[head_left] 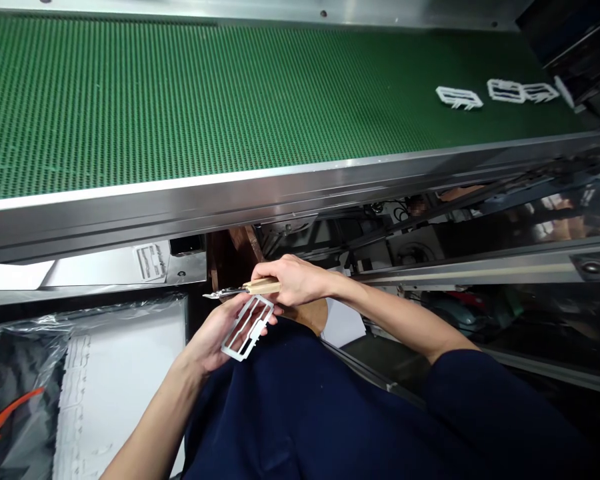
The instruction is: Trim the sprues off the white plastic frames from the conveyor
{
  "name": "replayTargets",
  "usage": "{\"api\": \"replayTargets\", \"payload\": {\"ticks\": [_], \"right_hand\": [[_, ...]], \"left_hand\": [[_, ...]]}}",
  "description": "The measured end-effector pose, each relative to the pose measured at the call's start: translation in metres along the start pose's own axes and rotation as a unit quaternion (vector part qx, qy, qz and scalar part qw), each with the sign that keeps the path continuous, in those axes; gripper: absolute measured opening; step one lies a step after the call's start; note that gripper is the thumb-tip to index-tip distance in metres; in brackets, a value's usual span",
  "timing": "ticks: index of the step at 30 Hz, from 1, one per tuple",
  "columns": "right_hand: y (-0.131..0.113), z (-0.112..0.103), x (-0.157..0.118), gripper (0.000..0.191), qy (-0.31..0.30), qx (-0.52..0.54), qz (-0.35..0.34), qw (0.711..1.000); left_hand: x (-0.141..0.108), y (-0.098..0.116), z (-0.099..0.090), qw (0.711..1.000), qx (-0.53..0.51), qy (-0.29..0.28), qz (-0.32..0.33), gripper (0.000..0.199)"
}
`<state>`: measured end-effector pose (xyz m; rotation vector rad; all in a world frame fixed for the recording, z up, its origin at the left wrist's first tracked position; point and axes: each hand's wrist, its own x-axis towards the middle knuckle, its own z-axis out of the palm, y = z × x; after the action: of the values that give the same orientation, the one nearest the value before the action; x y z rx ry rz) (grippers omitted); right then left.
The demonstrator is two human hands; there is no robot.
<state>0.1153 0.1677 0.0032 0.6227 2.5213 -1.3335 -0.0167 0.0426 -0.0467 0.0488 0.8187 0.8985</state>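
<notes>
My left hand point(215, 337) holds a white plastic frame point(254, 331) with long slots, tilted, in front of my dark blue clothing. Its fingers curl behind the frame's far edge. Just above it, my right hand point(295, 280) is closed round a hand tool point(263, 286) with a cream handle and a narrow metal tip. That tip points left, over the left hand's fingers; its exact kind I cannot make out. Whether the tool touches the frame is unclear.
A green conveyor belt point(220, 100) with a metal edge crosses ahead, carrying several white frames point(459, 98) at far right. Another frame point(150, 261) lies on a white sheet below it. At lower left stands a plastic-lined box point(185, 333) with stacked frames point(73, 400) and an orange-handled object point(10, 417).
</notes>
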Motion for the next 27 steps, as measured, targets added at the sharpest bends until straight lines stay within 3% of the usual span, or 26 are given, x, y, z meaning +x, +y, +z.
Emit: {"api": "replayTargets", "payload": {"ticks": [13, 17, 22, 27], "right_hand": [[0.002, 0.009, 0.000, 0.032, 0.027, -0.062, -0.005, 0.998], [0.004, 0.009, -0.004, 0.027, 0.049, -0.032, 0.004, 0.998], [0.012, 0.006, -0.015, 0.020, 0.113, -0.008, 0.027, 0.993], [0.025, 0.013, -0.031, 0.011, 0.218, 0.041, 0.077, 0.972]], "left_hand": [[0.003, 0.003, -0.003, 0.997, 0.055, 0.044, -0.023, 0.026], [0.003, 0.005, -0.003, 0.998, 0.046, 0.026, -0.024, 0.030], [0.002, 0.007, -0.007, 0.999, 0.009, -0.007, -0.042, 0.035], [0.004, 0.012, -0.007, 0.997, -0.055, -0.040, -0.030, 0.037]]}}
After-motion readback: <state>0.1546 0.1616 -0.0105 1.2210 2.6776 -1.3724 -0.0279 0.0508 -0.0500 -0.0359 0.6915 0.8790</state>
